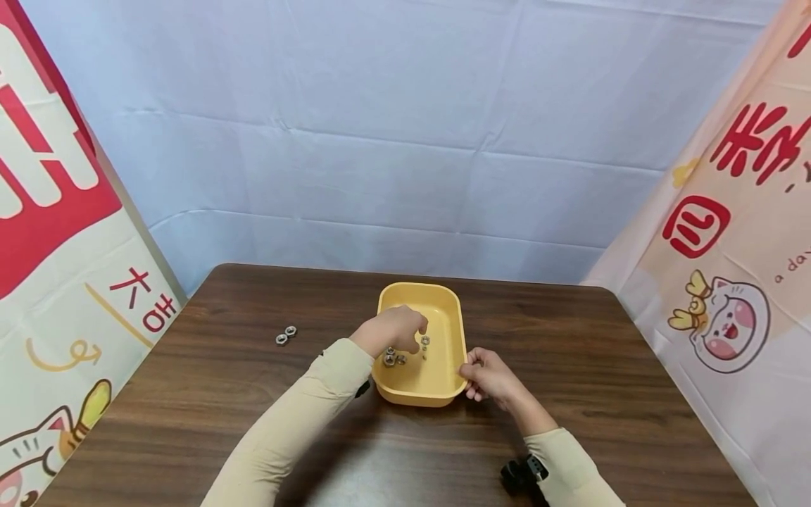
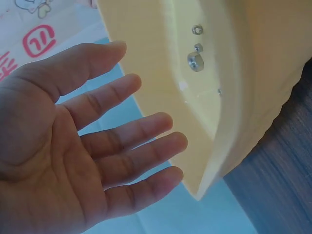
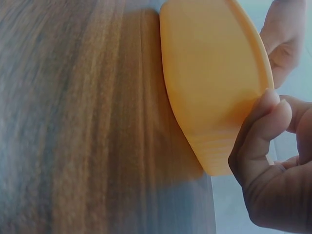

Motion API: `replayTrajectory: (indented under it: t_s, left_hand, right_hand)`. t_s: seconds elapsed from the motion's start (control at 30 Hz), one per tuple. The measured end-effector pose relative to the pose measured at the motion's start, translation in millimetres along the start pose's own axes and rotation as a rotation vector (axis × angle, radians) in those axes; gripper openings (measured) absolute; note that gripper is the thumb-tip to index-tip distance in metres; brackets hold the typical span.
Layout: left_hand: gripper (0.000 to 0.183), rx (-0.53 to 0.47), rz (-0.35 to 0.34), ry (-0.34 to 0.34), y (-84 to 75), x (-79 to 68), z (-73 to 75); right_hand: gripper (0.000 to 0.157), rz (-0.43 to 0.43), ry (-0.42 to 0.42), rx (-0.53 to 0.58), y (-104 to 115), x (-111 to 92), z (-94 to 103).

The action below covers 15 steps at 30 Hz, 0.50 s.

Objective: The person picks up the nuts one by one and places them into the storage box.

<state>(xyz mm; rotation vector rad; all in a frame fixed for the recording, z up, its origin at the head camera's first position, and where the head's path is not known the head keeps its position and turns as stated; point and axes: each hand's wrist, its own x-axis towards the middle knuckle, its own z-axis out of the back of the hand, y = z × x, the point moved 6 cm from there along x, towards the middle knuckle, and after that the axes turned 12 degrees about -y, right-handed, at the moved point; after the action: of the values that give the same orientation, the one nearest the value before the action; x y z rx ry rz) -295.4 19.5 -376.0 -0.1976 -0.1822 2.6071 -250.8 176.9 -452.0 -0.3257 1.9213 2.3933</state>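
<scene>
A yellow plastic tray point(image 1: 415, 400) with raised walls stands on the table. In it lie several metal nuts point(image 1: 389, 360) by the left wall and a few smaller ones, among them a nut point(image 1: 425, 341) near the middle. My left hand point(image 1: 395, 327) hovers over the tray; the left wrist view shows its palm and loosely bent fingers holding nothing, with nuts point(image 2: 196, 62) beyond them. My right hand point(image 1: 491, 380) pinches the tray's right rim between thumb and fingers, as the right wrist view shows too. Two more nuts point(image 1: 286, 335) rest on the table, left of the tray.
The dark wooden table point(image 1: 557, 338) has its far edge just behind the tray. A pale cloth point(image 1: 380, 176) hangs behind it, and printed banners point(image 1: 716, 232) flank both sides. A black device point(image 1: 522, 473) is strapped at my right wrist.
</scene>
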Motion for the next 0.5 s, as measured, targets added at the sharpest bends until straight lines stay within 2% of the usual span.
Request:
replayTrajectory:
  t_s: [0.3,0.5]
  left_hand:
    - [0.035,0.035,-0.023,-0.091,1.9,-14.6,8.7]
    - [0.035,0.066,-0.056,-0.122,4.0,-24.3,8.1]
  right_hand:
    - [0.009,0.011,-0.013,-0.006,-1,0,2.4]
    - [0.009,0.011,-0.007,-0.003,-2,1,2.1]
